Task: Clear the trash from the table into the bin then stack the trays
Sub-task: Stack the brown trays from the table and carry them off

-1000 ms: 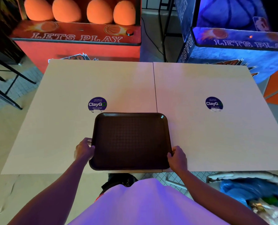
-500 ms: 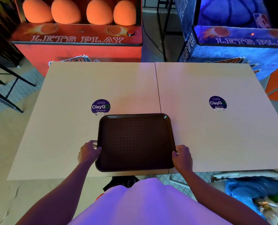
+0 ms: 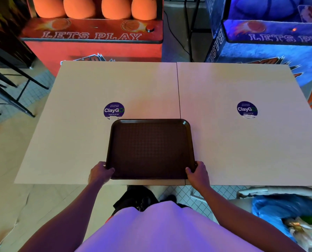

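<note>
Blue plastic lines the bin (image 3: 279,190) at the lower right, below the table's near edge, and crumpled wrappers and other trash (image 3: 304,231) lie in it. Just beyond, a dark brown tray (image 3: 149,150) sits at the near edge of the table (image 3: 78,142), across the seam between its two halves, with nothing in it. The left hand (image 3: 99,172) grips the tray's near left corner and the right hand (image 3: 197,172) its near right corner, thumbs over the rim. A round ClayGo sticker (image 3: 113,110) lies just past the tray's far left corner. Compared with half a second ago, the tray is in the same spot by the sticker and both hands keep their hold.
</note>
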Demonstrator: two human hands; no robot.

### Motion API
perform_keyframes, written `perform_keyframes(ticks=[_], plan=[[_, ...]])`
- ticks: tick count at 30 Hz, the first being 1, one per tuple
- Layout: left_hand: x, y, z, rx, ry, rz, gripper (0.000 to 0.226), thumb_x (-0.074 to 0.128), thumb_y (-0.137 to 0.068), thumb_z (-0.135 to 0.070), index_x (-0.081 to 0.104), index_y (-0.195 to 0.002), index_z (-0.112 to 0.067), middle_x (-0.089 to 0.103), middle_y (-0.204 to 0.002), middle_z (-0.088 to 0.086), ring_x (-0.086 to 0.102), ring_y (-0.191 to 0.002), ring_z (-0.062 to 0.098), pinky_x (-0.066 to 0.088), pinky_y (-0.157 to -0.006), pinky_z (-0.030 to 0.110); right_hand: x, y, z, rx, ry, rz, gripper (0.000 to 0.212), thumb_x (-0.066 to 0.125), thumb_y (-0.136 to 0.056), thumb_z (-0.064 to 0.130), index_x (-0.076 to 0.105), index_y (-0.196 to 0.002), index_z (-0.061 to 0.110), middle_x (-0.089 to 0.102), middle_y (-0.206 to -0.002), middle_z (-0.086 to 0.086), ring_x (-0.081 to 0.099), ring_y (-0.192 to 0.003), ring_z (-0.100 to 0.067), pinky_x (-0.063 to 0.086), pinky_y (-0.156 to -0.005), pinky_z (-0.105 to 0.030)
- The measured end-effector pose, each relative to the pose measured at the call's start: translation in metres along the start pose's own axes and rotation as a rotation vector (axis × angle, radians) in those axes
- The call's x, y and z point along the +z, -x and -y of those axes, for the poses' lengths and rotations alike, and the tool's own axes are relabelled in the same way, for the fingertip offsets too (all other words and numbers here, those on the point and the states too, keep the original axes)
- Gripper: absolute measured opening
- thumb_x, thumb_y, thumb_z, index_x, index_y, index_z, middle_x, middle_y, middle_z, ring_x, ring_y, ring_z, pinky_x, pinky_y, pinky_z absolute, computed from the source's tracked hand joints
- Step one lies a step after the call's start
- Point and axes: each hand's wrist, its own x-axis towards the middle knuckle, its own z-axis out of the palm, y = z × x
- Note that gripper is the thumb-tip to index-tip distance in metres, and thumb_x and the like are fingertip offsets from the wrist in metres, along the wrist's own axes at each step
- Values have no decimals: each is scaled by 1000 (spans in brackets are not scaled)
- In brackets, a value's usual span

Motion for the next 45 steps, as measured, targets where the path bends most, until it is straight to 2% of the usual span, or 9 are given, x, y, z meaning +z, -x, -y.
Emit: perform_keyframes(ticks=[4, 11, 15, 20, 26, 30, 34, 39, 45], plan=[[9, 4, 4, -51, 147, 41, 40, 73, -91, -13, 63, -128, -2, 71, -112, 20, 73, -100, 37, 61, -90, 51, -2, 2, 0, 43, -51, 34, 51, 66, -97, 22, 48, -140, 3, 61, -132, -16, 62, -120, -32, 53, -101, -41], [-2, -22, -2, -37, 150, 110, 17, 71, -89, -1, 71, -103, 9, 73, -100, 29, 74, -96, 41, 61, -89, 54, 1, 10, -1, 196, -203, -5, 41, 64, -96, 15, 56, -134, 5, 69, -122, -16, 67, -110, -33, 54, -98, -46], [-10, -37, -12, -10, 198, 145, 28, 67, -86, 9, 67, -114, 4, 72, -104, 26, 75, -90, 40, 64, -84, 54, 8, 20, 5, 285, -264, -77, 39, 64, -95, 17, 59, -132, 7, 71, -120, -15, 67, -110, -33, 53, -96, -41], [-20, -62, -31, 57, 184, 196, 37, 64, -85, 13, 66, -121, 2, 72, -107, 24, 75, -87, 39, 65, -80, 51, 18, 33, 15, 385, -351, -169, 39, 64, -93, 15, 61, -131, 6, 72, -114, -16, 69, -103, -33, 57, -92, -45], [-27, -89, -62, 178, 122, 279, 44, 63, -84, 13, 66, -127, 2, 73, -104, 21, 75, -86, 37, 65, -82, 50, 27, 49, 25, 491, -440, -247, 38, 62, -91, 12, 61, -129, 5, 72, -104, -17, 71, -94, -35, 61, -84, -50], [-24, -102, -86, 273, 74, 338, 46, 62, -83, 15, 68, -127, 3, 74, -100, 22, 75, -89, 39, 63, -86, 54, 29, 61, 28, 553, -500, -292, 41, 62, -89, 10, 60, -130, 5, 72, -104, -19, 72, -93, -33, 62, -80, -43], [-17, -107, -110, 364, 15, 370, 49, 63, -82, 14, 68, -129, 1, 75, -103, 23, 74, -95, 39, 61, -91, 56, 30, 71, 30, 597, -585, -307, 42, 62, -88, 8, 59, -129, 3, 71, -105, -22, 72, -93, -33, 56, -71, -37], [-7, -104, -129, 459, -34, 401, 54, 63, -83, 8, 66, -135, -4, 76, -109, 21, 73, -100, 38, 60, -93, 53, 31, 79, 31, 638, -689, -361, 31, 60, -88, 3, 60, -118, -3, 67, -86, -17, 60, -72, -26, 44, -64, -35], [2, -90, -143, 545, -90, 444, 58, 63, -83, 5, 64, -140, -7, 74, -118, 19, 71, -106, 40, 58, -87, 44, 30, 77, 26, 682, -744, -388, 51, 56, -89, 2, 43, -138, 3, 68, -107, -26, 60, -81, -29, 48, -71, -38]])
